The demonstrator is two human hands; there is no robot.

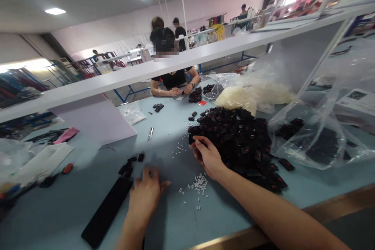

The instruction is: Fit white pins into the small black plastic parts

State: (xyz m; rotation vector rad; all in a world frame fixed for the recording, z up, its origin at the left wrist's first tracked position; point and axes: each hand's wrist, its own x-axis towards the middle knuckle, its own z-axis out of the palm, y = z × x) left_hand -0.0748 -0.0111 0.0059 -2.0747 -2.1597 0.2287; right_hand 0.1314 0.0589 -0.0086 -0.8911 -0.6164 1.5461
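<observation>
My right hand [209, 157] is at the left edge of a large heap of small flat black pieces [234, 133], many with red marks. Its thumb and forefinger are closed around a small black piece, mostly hidden by the fingers. My left hand [146, 191] is palm down low over the table, thumb apart from the slightly bent fingers, which are blurred. It appears to hold nothing. Just beyond it lie a few loose black pieces [126, 168], and beside it a long black strip [108, 211]. Between my hands is a small pile of tiny white parts [199, 183].
Thread snips [150, 133] lie mid-table, with white parts scattered to their right. Clear plastic bags [319, 136] crowd the right side. A white shelf [187, 55] crosses above the table. Opposite, a person [172, 80] handles small black pieces. More plastic [38, 160] lies at left.
</observation>
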